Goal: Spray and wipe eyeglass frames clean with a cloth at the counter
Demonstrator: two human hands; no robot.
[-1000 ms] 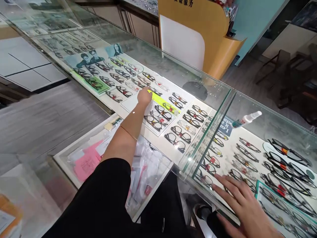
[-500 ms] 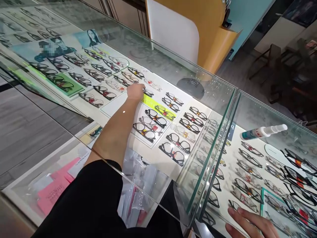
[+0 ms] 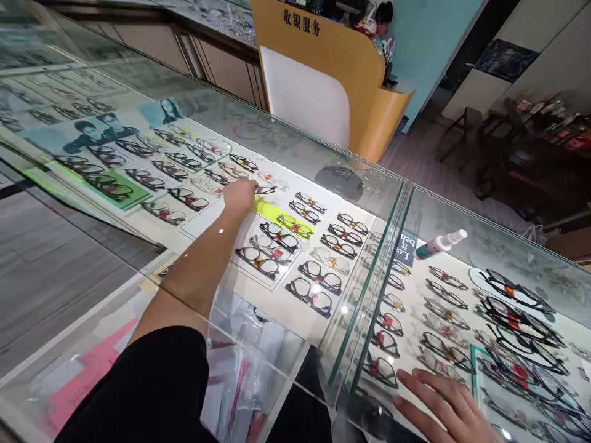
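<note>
Inside the glass display case, my left hand (image 3: 239, 198) is closed at a pair of dark-framed glasses (image 3: 265, 190), whose lens sticks out to the right of the fingers. Rows of glasses lie around it, with a yellow-green strip (image 3: 268, 211) just to its lower right. At the lower right, my right hand (image 3: 443, 403) has its fingers spread over the glass of the other case and holds nothing. Below that glass lie more frames, such as a black pair (image 3: 447, 352). A spray bottle (image 3: 436, 246) stands on the right case's glass.
The glass edges of two cases meet at a seam (image 3: 369, 295). An open drawer with pink packets (image 3: 87, 375) is below my left arm. Behind stand a yellow counter (image 3: 318, 37) with a person (image 3: 384, 18) and wooden stools (image 3: 464, 126).
The view has tilted up, showing more of the counter and the person behind it. My left hand now has the dark glasses raised slightly at an angle; the right fingers remain spread.
</note>
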